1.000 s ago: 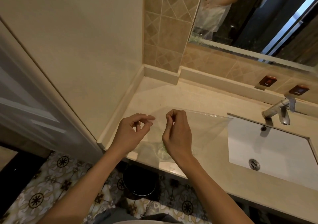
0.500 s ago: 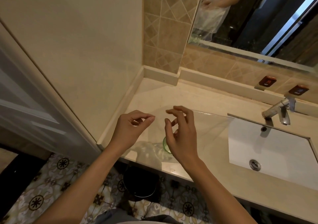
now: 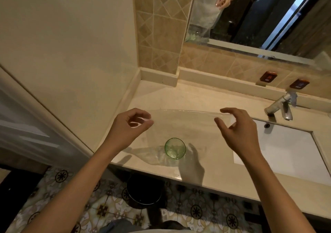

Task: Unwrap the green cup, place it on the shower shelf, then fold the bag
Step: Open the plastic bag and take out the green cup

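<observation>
Setting: a bathroom vanity seen from above, a pale stone counter [image 3: 211, 100] with a white sink [image 3: 290, 148] at the right and a metal tap [image 3: 279, 106] behind it.
Green cup: the green cup [image 3: 175, 148] stands upright on the counter near its front edge, mouth up, at the bottom of a clear plastic bag [image 3: 186, 123].
Bag: the bag's mouth is drawn wide and taut in the air above the cup; its lower end lies crumpled around the cup's base.
Left hand: the left hand [image 3: 129, 128] pinches the left end of the bag's top edge between thumb and forefinger.
Right hand: the right hand [image 3: 236, 130] is at the right end of the edge, fingers curled and partly spread; the film seems to run between thumb and fingers, but whether it is firmly pinched cannot be told.
Step in hand: judged to be opening the bag so the cup can come out.
How to do it well: probably best to keep one hand on the edge, holding the mouth open, and reach the other straight down for the cup's rim, lifting it vertically so the thin film does not drag it over.
Risk: a sideways tug on the bag could tip the cup toward the front edge of the counter.
Not seen: the shower shelf is not in view.
</observation>
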